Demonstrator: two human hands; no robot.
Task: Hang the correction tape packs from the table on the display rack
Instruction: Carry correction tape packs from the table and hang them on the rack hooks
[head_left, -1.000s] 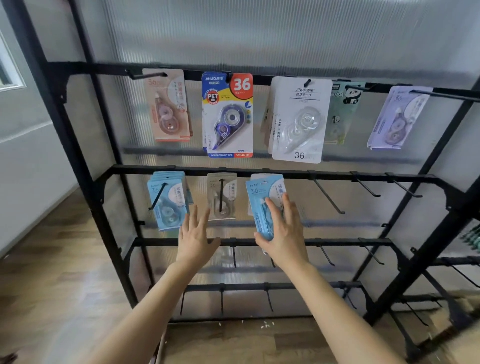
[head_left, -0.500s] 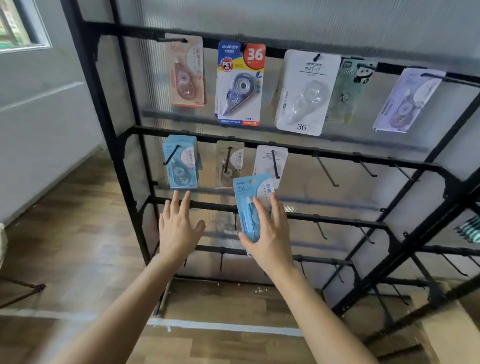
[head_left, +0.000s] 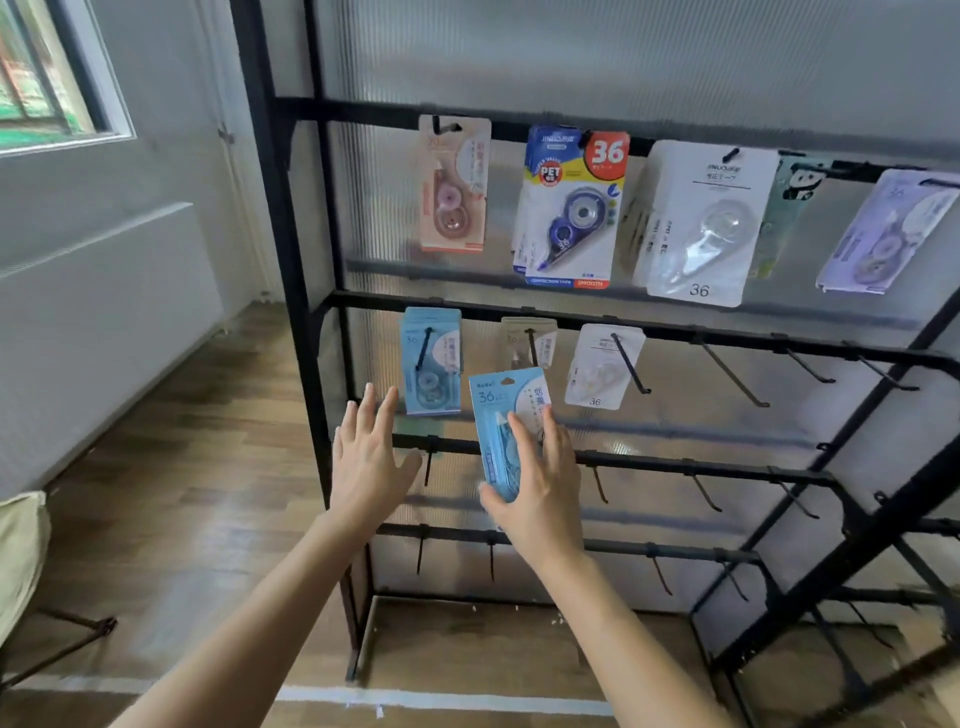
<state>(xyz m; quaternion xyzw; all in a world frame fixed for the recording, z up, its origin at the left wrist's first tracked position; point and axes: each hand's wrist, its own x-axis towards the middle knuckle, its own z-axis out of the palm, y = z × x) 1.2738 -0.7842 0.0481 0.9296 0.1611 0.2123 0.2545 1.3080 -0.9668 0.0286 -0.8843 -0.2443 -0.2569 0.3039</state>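
A black display rack (head_left: 561, 312) stands before me with correction tape packs on its hooks. My right hand (head_left: 540, 488) grips a light blue correction tape pack (head_left: 501, 421), held upright in front of the rack's second and third rails, below a beige pack (head_left: 527, 345). My left hand (head_left: 366, 460) is raised beside it, fingers straight and spread, holding nothing. On the second rail hang a blue pack stack (head_left: 431, 364) and a white pack (head_left: 597, 371). The top rail carries pink (head_left: 454, 187), blue-yellow (head_left: 571, 208), white (head_left: 701, 223), panda (head_left: 795, 208) and lilac (head_left: 883, 234) packs.
Several bare hooks (head_left: 732, 374) jut from the right half of the second rail and from the lower rails. A wooden floor (head_left: 171, 467) runs to the left, with a window (head_left: 47, 73) at top left and a pale cushion on a stand (head_left: 21, 556) at the left edge.
My view has swung left and down, shifting the rack rightward. My right hand has drawn the blue pack down and away from the second rail; my left hand has dropped alongside it.
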